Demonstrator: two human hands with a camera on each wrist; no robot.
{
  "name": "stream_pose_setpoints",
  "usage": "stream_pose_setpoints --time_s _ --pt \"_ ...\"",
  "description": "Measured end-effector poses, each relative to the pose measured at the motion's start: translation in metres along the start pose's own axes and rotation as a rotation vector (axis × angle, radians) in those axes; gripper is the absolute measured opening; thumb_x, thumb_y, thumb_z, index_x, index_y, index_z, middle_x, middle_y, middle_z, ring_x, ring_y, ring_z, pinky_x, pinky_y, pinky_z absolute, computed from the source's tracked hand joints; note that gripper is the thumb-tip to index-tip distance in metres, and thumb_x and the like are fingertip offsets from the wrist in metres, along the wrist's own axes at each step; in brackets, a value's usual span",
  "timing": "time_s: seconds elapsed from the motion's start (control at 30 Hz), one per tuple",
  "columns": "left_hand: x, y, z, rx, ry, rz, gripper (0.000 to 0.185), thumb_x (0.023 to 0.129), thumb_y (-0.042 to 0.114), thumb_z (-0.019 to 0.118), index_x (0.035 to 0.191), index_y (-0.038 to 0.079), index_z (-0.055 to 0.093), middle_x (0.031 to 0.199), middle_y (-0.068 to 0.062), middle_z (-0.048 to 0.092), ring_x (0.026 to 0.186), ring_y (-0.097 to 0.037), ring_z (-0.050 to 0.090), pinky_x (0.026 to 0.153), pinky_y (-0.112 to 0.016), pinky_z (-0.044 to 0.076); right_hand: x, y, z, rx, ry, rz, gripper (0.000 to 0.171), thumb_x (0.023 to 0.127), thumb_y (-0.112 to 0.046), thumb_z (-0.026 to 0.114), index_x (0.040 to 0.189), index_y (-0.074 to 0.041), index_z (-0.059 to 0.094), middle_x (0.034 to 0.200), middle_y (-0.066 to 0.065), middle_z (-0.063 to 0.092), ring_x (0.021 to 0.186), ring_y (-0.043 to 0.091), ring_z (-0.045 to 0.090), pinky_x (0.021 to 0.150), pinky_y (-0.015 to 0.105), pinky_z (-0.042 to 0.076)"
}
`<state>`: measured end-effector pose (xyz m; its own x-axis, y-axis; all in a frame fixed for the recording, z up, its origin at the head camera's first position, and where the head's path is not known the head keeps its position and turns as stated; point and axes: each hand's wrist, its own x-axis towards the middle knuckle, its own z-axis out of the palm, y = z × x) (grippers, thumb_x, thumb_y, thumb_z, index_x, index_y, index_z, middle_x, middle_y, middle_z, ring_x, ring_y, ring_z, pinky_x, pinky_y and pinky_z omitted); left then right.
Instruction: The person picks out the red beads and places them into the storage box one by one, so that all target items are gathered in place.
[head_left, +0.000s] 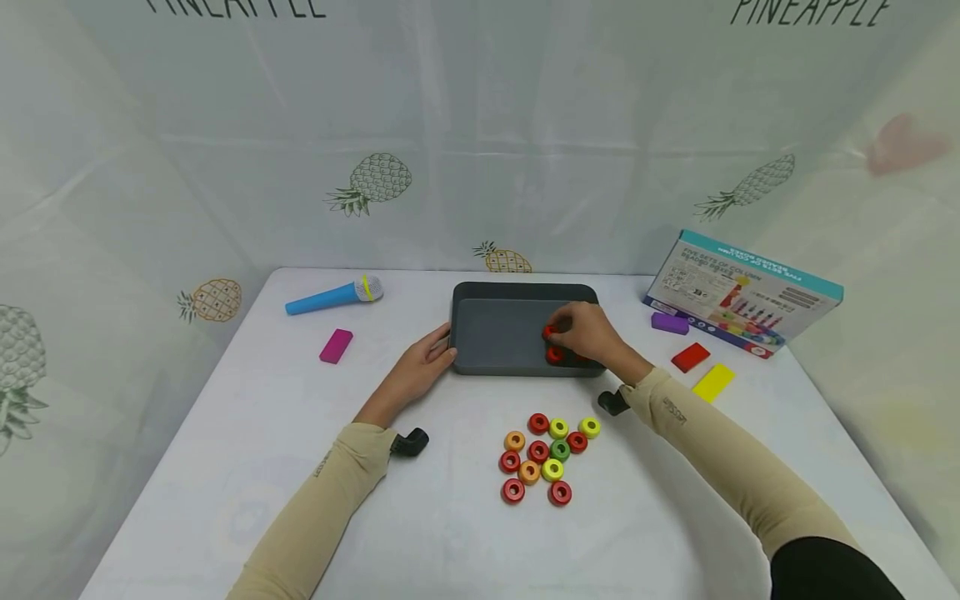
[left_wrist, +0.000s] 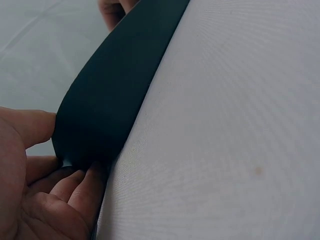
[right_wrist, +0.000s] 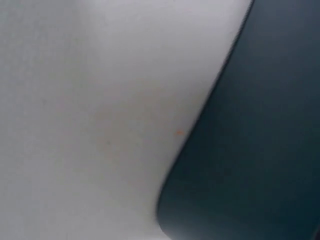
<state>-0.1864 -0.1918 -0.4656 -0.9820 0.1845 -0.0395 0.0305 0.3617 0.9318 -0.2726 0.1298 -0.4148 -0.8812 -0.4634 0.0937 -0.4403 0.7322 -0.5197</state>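
Nearest us on the counter lies a cluster of small rings, red, orange, yellow and green, touching or just beside one another; beyond it, toward the far side, sits a dark grey tray, and we see both hands at it. The left hand holds the tray's near left corner, its thumb on the rim and its fingers curled under the edge, as the left wrist view shows plainly; the right hand reaches into the right part of the tray, its fingers bent round a red ring, with another red ring lying in the tray just near of it. The right wrist view shows only the tray's rim against the counter. To the far left lie a blue toy microphone and a magenta block; to the right a purple block, a red block, a yellow block and a printed box leaning at the far right.
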Motion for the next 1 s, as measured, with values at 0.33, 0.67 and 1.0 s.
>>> stream_pose_setpoints --time_s 0.33,0.67,1.0 --pt "-0.001 -0.001 0.001 0.022 0.014 -0.029 0.062 0.105 0.031 0.057 0.161 0.022 0.031 0.157 -0.007 0.046 0.144 -0.019 0.047 0.122 -0.042 0.033 -0.013 -0.013 -0.006 0.022 0.044 -0.037 0.030 0.088 -0.012 0.077 0.115 0.002 0.074 0.115 0.020 0.071 0.106 0.034 0.069 0.090 0.049 0.058" --pt "0.000 0.001 0.001 0.023 0.013 -0.013 0.063 0.105 0.032 0.057 0.161 0.022 0.031 0.158 -0.007 0.045 0.143 -0.019 0.047 0.122 -0.041 0.032 -0.037 -0.042 -0.010 0.011 0.021 -0.111 0.028 0.085 -0.010 0.080 0.111 0.001 0.075 0.110 0.017 0.072 0.094 0.033 0.068 0.078 0.040 0.057" --pt "0.000 -0.002 -0.001 0.018 0.002 0.002 0.065 0.105 0.033 0.058 0.161 0.020 0.029 0.158 -0.008 0.044 0.143 -0.020 0.047 0.122 -0.042 0.033 -0.065 -0.063 -0.011 0.027 -0.018 -0.140 0.032 0.083 -0.012 0.083 0.113 -0.004 0.075 0.114 0.013 0.072 0.082 0.027 0.064 0.069 0.028 0.055"
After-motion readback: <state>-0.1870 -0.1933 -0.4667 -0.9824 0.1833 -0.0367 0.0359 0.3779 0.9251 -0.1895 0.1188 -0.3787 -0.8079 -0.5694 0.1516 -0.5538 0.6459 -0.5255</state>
